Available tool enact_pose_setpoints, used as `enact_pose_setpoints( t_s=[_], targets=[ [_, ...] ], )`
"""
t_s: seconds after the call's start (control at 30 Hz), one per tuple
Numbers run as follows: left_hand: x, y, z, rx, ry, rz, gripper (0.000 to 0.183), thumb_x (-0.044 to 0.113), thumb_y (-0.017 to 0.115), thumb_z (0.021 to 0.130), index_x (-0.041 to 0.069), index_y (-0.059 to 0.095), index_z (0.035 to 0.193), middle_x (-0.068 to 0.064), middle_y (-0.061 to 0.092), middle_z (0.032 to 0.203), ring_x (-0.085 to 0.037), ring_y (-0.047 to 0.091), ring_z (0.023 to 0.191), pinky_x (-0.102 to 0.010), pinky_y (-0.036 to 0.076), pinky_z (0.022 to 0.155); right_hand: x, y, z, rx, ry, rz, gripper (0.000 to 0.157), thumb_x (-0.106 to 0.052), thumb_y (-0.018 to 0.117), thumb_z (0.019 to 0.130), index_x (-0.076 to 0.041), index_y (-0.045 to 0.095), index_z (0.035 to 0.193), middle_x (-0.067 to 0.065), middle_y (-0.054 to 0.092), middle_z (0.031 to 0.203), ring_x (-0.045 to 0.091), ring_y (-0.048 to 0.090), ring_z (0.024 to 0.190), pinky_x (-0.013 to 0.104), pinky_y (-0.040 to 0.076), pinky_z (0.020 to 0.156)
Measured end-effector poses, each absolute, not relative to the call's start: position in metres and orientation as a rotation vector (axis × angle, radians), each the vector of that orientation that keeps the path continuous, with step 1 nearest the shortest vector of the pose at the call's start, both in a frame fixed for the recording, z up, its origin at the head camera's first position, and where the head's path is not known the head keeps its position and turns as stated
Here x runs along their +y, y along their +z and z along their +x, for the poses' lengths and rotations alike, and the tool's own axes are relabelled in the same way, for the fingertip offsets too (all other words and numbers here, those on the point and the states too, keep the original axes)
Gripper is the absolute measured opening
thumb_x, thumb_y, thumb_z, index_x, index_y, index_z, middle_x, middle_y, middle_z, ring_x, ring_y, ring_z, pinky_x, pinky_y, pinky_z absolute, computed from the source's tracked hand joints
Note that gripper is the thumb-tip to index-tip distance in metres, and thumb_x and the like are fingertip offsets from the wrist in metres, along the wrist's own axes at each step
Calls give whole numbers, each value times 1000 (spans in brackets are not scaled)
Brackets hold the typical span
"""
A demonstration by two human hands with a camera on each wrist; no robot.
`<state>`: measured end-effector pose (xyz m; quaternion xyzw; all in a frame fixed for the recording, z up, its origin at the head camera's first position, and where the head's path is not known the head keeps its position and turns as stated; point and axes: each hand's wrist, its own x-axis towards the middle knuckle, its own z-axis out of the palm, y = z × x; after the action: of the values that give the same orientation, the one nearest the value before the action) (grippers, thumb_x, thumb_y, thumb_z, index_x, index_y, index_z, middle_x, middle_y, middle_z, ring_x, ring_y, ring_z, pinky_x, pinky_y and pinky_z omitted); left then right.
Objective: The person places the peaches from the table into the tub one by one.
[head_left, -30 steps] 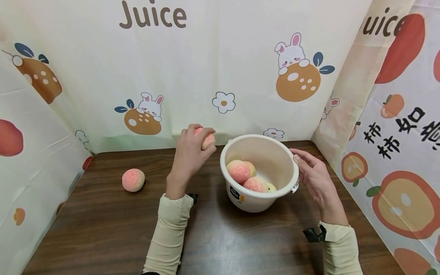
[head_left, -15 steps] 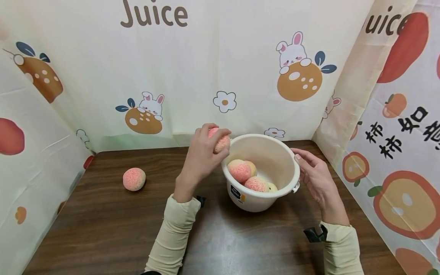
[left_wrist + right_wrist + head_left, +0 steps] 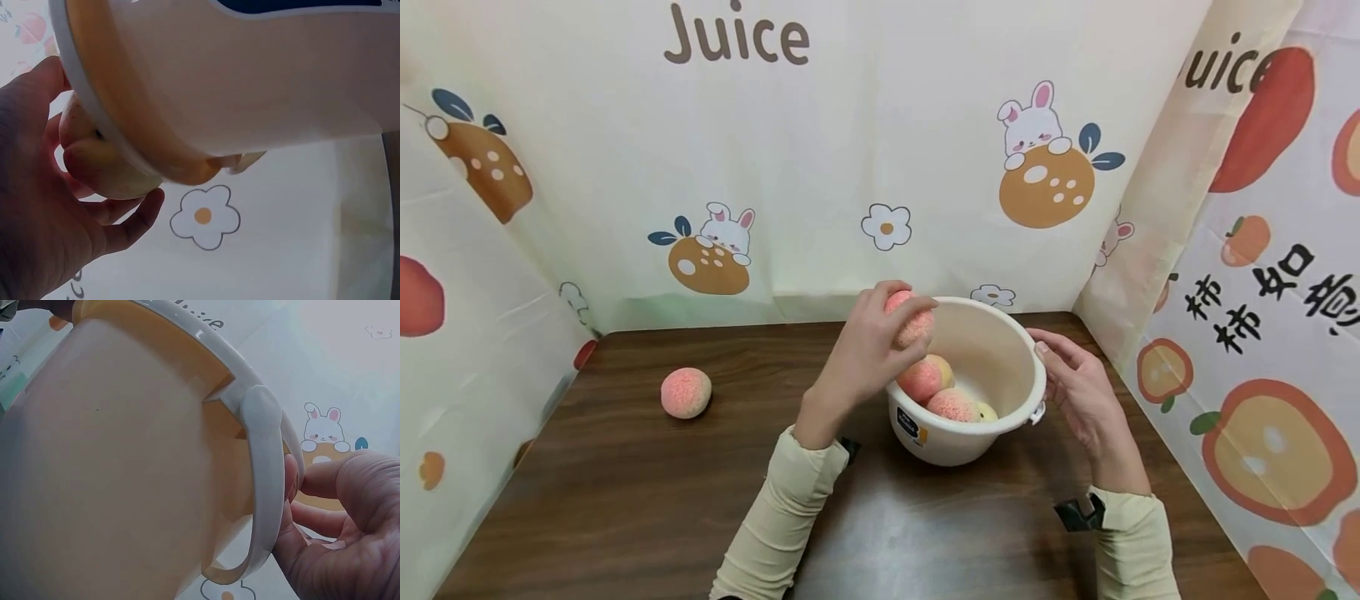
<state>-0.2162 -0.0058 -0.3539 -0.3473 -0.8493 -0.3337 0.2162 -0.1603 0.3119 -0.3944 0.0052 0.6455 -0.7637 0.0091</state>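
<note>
My left hand [image 3: 867,342] grips a pink speckled peach [image 3: 913,320] at the left rim of a white bucket [image 3: 946,446]. In the left wrist view, the fingers [image 3: 134,225] curl round the peach [image 3: 115,169] right by the bucket's rim [image 3: 94,100]. Inside the bucket lie several more peaches [image 3: 953,406]. My right hand [image 3: 1081,400] pinches the bucket's right rim between thumb and fingers. The right wrist view shows the white handle [image 3: 267,481] hanging beside those fingers [image 3: 319,478]. One more peach [image 3: 686,392] rests on the table to the left.
The dark wooden table [image 3: 625,500] carries the bucket near its back edge. A printed curtain [image 3: 820,167] stands behind it, and another printed sheet [image 3: 1262,333] lines the right side.
My left hand has carried its peach rightward, from left of the bucket to over its left rim. The right hand keeps its hold on the rim, and the bucket stays in place.
</note>
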Motion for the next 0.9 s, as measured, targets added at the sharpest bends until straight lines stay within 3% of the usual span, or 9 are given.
enact_pose_setpoints(
  t_s=[0.2, 0.4, 0.73, 0.9],
  targets=[
    [9, -352, -222, -2400, -897, -1032, 38, 24, 67, 95, 26, 68, 133, -11, 56, 138, -30, 54, 120, -44, 49, 102, 312, -397, -158, 2029, -2387, 77, 41, -27, 64, 104, -12, 60, 142, -7, 70, 121, 7, 74, 94, 26, 63, 74],
    [27, -348, -227, -2489, -778, -1093, 38, 24, 67, 94, 28, 69, 131, -9, 56, 136, -28, 54, 111, -39, 50, 95, 313, -397, -160, 2012, -2390, 52, 40, -26, 64, 104, -12, 60, 141, -7, 71, 120, 7, 74, 95, 27, 63, 74],
    [56, -344, -235, -2650, -537, -1202, 40, 29, 68, 94, 31, 67, 134, -8, 53, 138, -28, 53, 115, -39, 52, 93, 310, -396, -162, 1996, -2392, 13, 38, -25, 63, 104, -12, 61, 139, -5, 69, 120, 7, 73, 92, 26, 63, 71],
    [67, -350, -235, -2697, -537, -1226, 29, 25, 66, 94, 30, 68, 122, -4, 53, 128, -24, 50, 109, -34, 50, 92, 311, -396, -161, 1991, -2388, -8, 36, -23, 61, 105, -12, 61, 139, -5, 69, 120, 8, 73, 92, 27, 63, 70]
  ],
)
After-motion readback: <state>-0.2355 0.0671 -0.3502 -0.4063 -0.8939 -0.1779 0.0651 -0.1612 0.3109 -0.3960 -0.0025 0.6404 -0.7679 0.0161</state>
